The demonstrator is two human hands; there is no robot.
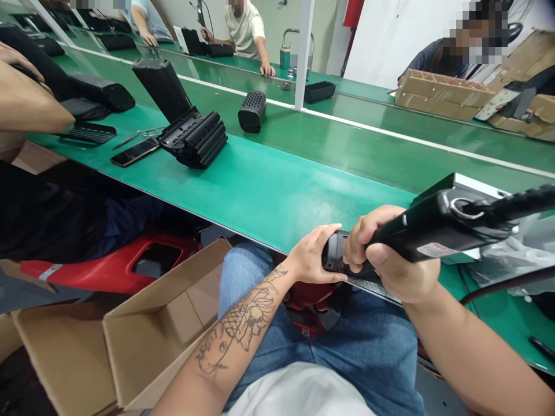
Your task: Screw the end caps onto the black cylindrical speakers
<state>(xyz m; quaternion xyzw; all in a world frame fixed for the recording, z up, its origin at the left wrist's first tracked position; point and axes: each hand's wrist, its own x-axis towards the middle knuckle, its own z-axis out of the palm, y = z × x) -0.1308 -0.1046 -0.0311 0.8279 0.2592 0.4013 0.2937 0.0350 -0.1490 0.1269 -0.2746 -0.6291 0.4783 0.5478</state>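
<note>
In the head view, my right hand [401, 263] is wrapped around a black corded electric screwdriver [433, 225]. A metal hanging ring and a thick cord are at its rear end; its tip is hidden. My left hand [314, 254] grips a dark plastic housing [333, 252] by its left end, at the table's front edge above my lap. The fingers of my right hand partly cover this housing, and the screwdriver's front end is over it.
Left along the green table [260, 179] stand a black slotted housing [195, 138], a phone [135, 152] and a perforated black case [252, 111]. A box [459, 182] is behind the screwdriver. Open cartons [160, 323] and a red stool [108, 268] are lower left. Co-workers sit nearby.
</note>
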